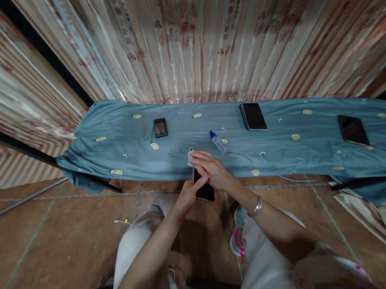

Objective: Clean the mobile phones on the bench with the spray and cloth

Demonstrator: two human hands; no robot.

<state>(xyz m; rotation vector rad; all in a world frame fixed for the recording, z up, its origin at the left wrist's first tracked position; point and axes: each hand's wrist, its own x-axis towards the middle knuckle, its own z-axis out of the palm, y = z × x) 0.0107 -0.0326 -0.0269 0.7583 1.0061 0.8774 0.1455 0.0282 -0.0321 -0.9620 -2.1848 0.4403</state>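
Got the phone (204,190) pinched in my left hand (187,197) just off the near edge of the surface (133,145), so my right hand (212,168) can press what looks like a wipe (191,157) on it. Bottle (218,142) sits just beyond, handy.
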